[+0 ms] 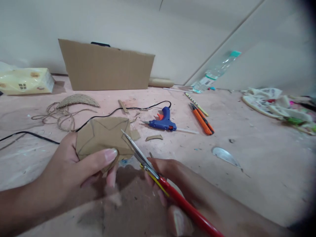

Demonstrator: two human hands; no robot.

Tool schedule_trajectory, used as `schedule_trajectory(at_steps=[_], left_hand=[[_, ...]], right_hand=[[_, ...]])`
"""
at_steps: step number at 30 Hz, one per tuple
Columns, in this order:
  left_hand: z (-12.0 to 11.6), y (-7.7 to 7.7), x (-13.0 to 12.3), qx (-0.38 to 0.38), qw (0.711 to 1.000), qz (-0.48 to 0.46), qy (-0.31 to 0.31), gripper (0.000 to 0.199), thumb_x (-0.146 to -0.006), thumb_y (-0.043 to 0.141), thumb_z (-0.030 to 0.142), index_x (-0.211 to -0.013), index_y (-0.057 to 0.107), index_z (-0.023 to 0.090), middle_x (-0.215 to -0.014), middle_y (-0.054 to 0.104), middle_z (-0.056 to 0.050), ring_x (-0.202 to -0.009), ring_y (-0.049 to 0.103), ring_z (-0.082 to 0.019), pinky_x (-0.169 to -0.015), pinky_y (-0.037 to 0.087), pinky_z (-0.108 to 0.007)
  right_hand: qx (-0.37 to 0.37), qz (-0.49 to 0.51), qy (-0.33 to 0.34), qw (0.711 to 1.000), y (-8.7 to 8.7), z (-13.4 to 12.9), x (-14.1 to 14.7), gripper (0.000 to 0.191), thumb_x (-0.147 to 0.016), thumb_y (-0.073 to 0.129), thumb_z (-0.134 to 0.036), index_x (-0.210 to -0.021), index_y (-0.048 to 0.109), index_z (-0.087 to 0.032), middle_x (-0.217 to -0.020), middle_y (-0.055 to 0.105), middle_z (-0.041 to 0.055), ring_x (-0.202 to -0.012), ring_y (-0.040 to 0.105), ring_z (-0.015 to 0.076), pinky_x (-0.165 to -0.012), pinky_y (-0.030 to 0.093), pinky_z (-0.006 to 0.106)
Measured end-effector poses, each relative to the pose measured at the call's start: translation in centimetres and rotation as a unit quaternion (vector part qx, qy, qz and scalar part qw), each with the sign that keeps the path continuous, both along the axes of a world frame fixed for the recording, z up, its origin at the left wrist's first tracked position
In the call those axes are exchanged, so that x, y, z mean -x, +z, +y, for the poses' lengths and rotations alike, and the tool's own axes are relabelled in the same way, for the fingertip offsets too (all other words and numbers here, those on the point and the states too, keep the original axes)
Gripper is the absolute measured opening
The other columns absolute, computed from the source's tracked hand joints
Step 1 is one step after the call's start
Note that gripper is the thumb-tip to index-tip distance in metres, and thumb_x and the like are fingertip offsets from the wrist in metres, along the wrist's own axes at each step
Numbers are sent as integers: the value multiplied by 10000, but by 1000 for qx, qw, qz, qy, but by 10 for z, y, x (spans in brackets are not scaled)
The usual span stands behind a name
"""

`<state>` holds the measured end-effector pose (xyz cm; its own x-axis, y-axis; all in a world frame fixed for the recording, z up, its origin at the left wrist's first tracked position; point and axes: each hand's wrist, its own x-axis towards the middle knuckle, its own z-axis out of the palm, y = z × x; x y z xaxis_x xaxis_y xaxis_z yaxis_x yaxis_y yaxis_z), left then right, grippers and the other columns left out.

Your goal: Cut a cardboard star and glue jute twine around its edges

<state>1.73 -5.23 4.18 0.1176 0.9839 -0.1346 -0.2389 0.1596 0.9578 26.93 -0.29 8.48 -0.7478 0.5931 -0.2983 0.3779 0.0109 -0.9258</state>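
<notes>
one marked cardboard piece (106,135) was left of the one glue gun (163,123), pinched by the left hand (74,168); it seemed light, stiff yet creasable, best held by its edge. nearer than the glue gun, the right hand (195,187) gripped one pair of scissors (170,190). behind it stood one cardboard panel (111,70).

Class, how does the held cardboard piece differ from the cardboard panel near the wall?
The cardboard panel is larger than the cardboard piece. The piece bears drawn lines; the panel's visible face looks plain. The left hand holds the piece; the panel stands upright. Both are brown.
</notes>
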Motion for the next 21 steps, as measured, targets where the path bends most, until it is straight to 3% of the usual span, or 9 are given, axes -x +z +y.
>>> schedule_trajectory(at_steps=[4, 9, 15, 21], left_hand=[[-1, -3, -2, 18, 1000, 3, -7, 391, -905, 850, 447, -639, 691, 208, -549, 680, -3, -500, 639, -158, -491, 571, -216], [2, 1, -7, 28, 999, -4, -18, 370, -901, 849, 430, -651, 705, 198, -515, 685, 2, -399, 594, -122, -403, 487, -159], [-5, -5, -9, 58, 998, -18, -12, 474, -895, 871, 568, -654, 675, 211, -599, 709, -32, -550, 704, -216, -549, 657, -308], [-9, -14, -7, 45, 997, -60, -29, 391, -920, 899, 546, -734, 751, 236, -621, 707, 4, -555, 691, -182, -567, 683, -286]], right_hand=[[23, 7, -4, 1000, -3, -1, 0, 576, -866, 823, -778, -878, 630, -235, -891, 732, 48, -842, 678, 240, -732, 575, 328], [-3, -11, 18, 1000, -15, 2, -10, 635, -756, 884, -801, -879, 599, -248, -824, 668, 26, -742, 587, 213, -674, 514, 331], [2, -4, 8, 1000, -18, -3, -10, 646, -825, 809, -853, -907, 623, -239, -821, 650, 21, -725, 567, 197, -636, 489, 299], [-30, -25, -17, 999, -14, -4, -7, 562, -884, 816, -715, -787, 521, -246, -791, 617, 16, -687, 510, 168, -677, 532, 292]])
